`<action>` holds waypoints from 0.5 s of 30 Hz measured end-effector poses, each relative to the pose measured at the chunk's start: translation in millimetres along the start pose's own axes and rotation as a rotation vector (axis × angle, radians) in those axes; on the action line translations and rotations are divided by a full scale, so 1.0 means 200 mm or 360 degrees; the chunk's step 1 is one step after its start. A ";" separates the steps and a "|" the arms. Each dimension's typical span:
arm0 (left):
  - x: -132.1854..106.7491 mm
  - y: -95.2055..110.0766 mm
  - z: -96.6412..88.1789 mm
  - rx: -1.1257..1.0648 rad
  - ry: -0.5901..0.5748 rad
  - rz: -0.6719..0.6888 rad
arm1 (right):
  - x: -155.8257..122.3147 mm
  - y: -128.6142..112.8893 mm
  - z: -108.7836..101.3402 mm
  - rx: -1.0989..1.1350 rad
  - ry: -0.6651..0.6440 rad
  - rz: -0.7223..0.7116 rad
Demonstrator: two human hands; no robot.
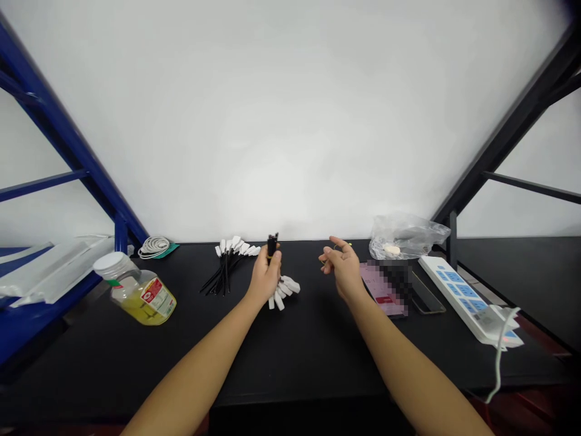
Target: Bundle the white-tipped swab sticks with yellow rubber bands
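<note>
My left hand (265,272) is closed around a bundle of thin black sticks (272,245). Their dark ends stick up above the fist, and several white tags (285,286) fan out below it. To the right, my right hand (342,264) is raised over the table with curled fingers, a thin yellowish rubber band (335,247) looped about them. A second bunch of black sticks with white tags (224,269) lies on the table left of my left hand.
On the left stand a clear jar with yellow contents (152,300), a coiled white cable (154,247) and white plastic packets (59,269). Rightward are a phone with a pink screen (379,284), a dark phone (429,295), a clear plastic bag (408,233) and a power strip (463,293).
</note>
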State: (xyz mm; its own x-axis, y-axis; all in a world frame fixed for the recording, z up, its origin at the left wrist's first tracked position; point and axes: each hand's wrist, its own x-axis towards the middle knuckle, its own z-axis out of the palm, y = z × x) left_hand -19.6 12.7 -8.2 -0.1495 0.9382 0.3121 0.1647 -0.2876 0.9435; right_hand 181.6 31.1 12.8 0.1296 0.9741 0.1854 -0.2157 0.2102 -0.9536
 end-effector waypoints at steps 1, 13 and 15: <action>0.02 -0.01 -0.01 -0.0043 0.0058 0.0015 | 0.02 0.01 -0.02 -0.0012 0.0013 0.0007; 0.07 -0.04 -0.10 0.0687 -0.0461 0.0216 | 0.01 0.13 -0.03 -0.0723 -0.0481 -0.0010; 0.08 -0.06 -0.10 0.0707 -0.0524 0.0188 | 0.00 0.15 -0.02 -0.0872 -0.0560 -0.0027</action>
State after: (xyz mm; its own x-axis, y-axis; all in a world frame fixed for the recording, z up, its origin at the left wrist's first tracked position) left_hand -44.0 27.5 -11.5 0.1951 0.9355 0.2945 0.5671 -0.3526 0.7443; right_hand 179.5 36.0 -16.6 -0.2161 0.9597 0.1797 0.3206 0.2436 -0.9154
